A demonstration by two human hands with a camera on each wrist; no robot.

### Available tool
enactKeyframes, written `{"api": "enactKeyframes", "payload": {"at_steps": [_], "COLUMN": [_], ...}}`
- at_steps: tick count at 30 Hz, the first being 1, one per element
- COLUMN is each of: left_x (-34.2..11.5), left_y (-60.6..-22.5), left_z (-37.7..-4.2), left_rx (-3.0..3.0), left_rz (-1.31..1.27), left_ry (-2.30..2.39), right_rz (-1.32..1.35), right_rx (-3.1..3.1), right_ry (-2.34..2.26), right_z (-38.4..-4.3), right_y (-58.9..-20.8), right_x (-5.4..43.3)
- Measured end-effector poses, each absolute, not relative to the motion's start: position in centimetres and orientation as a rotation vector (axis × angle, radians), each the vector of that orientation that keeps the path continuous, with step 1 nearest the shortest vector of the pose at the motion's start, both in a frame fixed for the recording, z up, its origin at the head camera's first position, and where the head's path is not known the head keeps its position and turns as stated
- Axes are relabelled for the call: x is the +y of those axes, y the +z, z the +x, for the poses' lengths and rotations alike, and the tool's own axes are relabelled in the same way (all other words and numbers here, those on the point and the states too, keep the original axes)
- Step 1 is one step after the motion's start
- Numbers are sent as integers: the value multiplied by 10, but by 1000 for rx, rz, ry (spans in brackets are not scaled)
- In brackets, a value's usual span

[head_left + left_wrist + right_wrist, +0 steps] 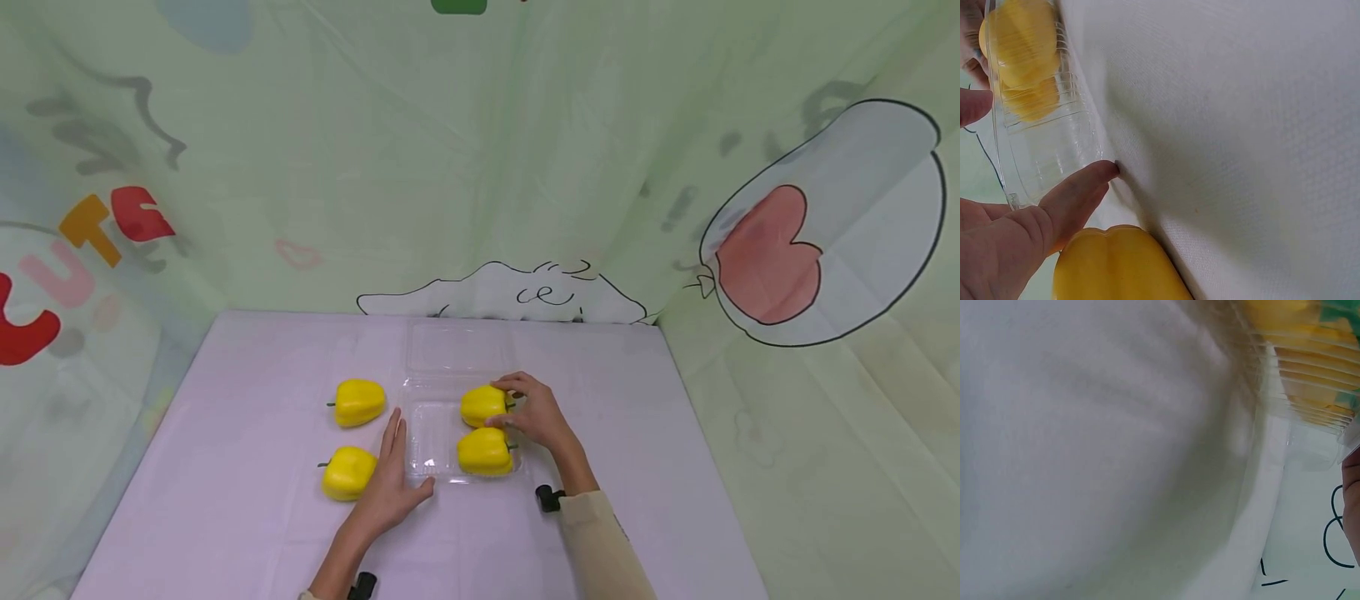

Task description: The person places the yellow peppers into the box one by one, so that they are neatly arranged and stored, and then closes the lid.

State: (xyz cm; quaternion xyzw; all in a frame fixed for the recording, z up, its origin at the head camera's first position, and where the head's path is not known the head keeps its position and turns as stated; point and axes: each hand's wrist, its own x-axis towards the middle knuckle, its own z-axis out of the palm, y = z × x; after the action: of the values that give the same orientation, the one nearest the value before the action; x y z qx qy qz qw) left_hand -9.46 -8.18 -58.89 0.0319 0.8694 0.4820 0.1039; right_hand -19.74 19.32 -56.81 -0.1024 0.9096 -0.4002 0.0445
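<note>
Pinch narrow, about one pepper wide: held rear inside pepper (482, 406) between thumb and fingers of right hand (534, 412), with fingertips on its far side and thumb on its near side, in far right part of clear container (432, 433). Could not tell from these views about full support beneath. Just beside, in near right part of container, saw front inside pepper (483, 452), with stem pointing to the right. With left hand (386, 492), gripped nothing: had fingers straight along left side of container and thumb spread away toward its near edge. Saw these fingertips low at the cloth (652, 433) in left wrist view; could not tell about pressing on container wall.

To the left of container, found rear outside pepper (359, 402) and front outside pepper (347, 473), the latter near left hand. At far side of container, saw transparent lid (459, 346) lying back; behind that, printed curtain (420, 167).

Judged the step as filling of container, about half done, with placing of rear inside pepper almost finished. Called next, by this judgement, for settling this pepper, then loosening right hand gently without pushing front inside pepper. Seemed afterwards to need one outside pepper for left half of container.
</note>
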Motion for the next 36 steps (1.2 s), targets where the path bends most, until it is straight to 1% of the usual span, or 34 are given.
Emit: {"api": "enactKeyframes", "payload": {"at_steps": [8, 36], "left_x": [-82, -82], "left_y": [-589, -592], "left_z": [-94, -95], "left_rx": [2558, 2573], "left_rz": [94, 98], "left_ry": [1430, 1408], "right_rz": [-347, -410], "right_rx": [2777, 2786], "right_ry": [-1186, -1270], "right_z": [-197, -193], "right_y": [-570, -577], "right_x": [196, 198]}}
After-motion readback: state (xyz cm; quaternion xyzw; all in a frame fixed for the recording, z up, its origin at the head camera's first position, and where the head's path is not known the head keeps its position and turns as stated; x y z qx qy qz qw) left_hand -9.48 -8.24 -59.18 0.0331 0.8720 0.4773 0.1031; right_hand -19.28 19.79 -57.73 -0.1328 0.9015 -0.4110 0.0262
